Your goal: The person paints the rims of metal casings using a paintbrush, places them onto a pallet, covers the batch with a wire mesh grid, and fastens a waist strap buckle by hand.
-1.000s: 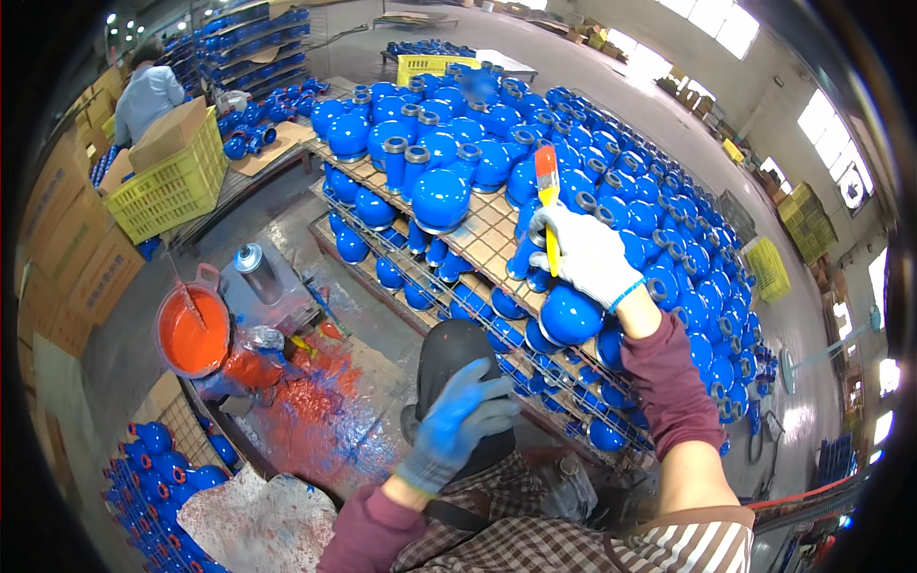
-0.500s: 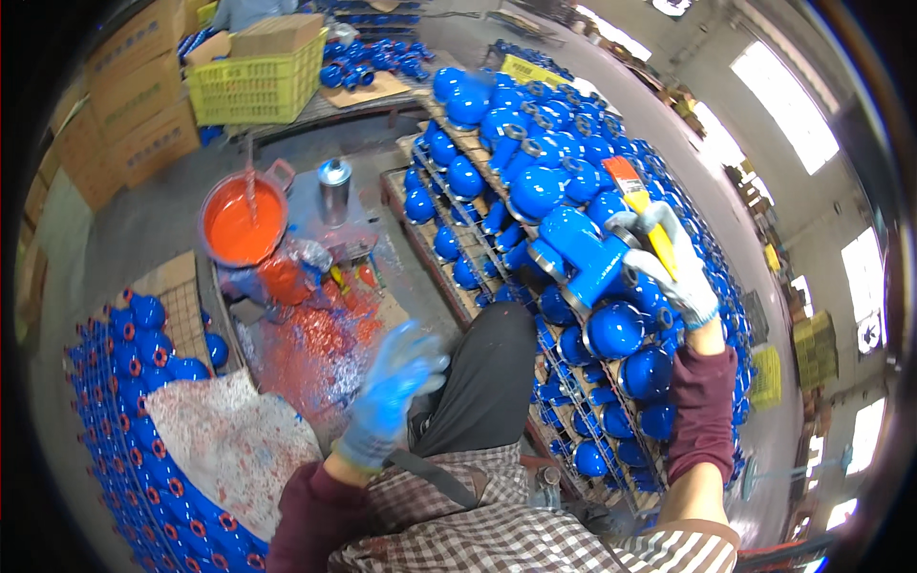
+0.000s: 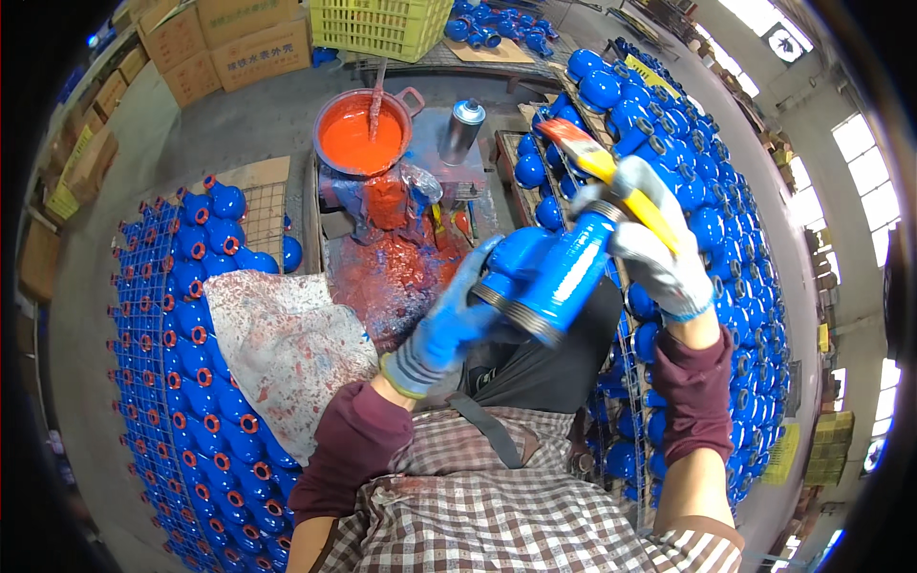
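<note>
Above my knee a glossy blue metal housing, tubular with threaded ends and a rounded bulge, is held tilted between both hands. My left hand, in a blue glove, has its fingers and thumb around the bulging side. The white-gloved right hand grips the housing's upper threaded end. In that same hand is a paintbrush with a yellow handle and orange-red bristles, pointing up and to the left. Orange-red paint fills a round pot with a stick standing in it.
Beside the pot stands a silver can on a paint-smeared bench. Racks of blue housings fill the right side. More blue housings with orange-red rims lie at left, partly under a spattered cloth. A yellow crate and cardboard boxes stand behind.
My right hand has brought the housing left, away from the right-hand rack, keeping the brush. My left hand has risen rightward and taken hold of the housing. The view has turned left.
</note>
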`<state>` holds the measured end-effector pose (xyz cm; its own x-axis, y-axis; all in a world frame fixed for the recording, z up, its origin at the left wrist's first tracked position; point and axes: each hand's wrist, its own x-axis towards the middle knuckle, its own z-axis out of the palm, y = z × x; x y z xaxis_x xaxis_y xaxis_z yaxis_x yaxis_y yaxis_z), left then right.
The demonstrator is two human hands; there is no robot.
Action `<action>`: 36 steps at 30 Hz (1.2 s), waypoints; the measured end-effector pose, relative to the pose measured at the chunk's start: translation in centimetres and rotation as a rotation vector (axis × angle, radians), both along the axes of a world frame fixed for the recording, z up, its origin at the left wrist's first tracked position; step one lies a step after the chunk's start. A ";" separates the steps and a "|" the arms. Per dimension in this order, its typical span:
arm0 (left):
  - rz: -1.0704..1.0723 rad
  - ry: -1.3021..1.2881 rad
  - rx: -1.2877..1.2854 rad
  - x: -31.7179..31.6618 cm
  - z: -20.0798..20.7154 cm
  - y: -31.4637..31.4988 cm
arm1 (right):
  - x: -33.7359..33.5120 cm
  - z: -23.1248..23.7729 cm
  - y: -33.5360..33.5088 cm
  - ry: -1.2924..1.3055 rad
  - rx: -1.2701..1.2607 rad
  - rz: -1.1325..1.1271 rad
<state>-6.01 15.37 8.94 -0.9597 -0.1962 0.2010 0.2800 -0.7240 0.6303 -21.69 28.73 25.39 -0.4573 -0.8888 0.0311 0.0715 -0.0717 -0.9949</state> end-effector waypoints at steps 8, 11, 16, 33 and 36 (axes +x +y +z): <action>-0.140 -0.042 0.031 2.5 -0.5 -3.5 | 1.6 -2.5 -6.5 0.290 0.123 -0.130; -0.223 -0.100 -0.194 3.2 -0.4 -6.9 | 1.7 -3.2 -8.2 0.272 0.240 -0.145; -0.094 -0.239 -0.093 2.0 1.6 -7.3 | 0.9 -5.8 -11.4 0.281 0.273 -0.120; 0.453 -0.282 0.586 6.5 -4.7 -13.1 | -2.9 -23.3 -26.2 -0.084 0.025 -0.522; 0.372 -0.187 0.686 6.7 -5.5 -13.8 | -3.4 -24.7 -28.0 -0.019 0.095 -0.547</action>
<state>0.72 1.60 3.48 -0.8128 -0.5314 -0.2386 0.5131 -0.8471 0.1388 -25.14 0.71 0.71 -0.8525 -0.5203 -0.0500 0.0668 -0.0135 -0.9977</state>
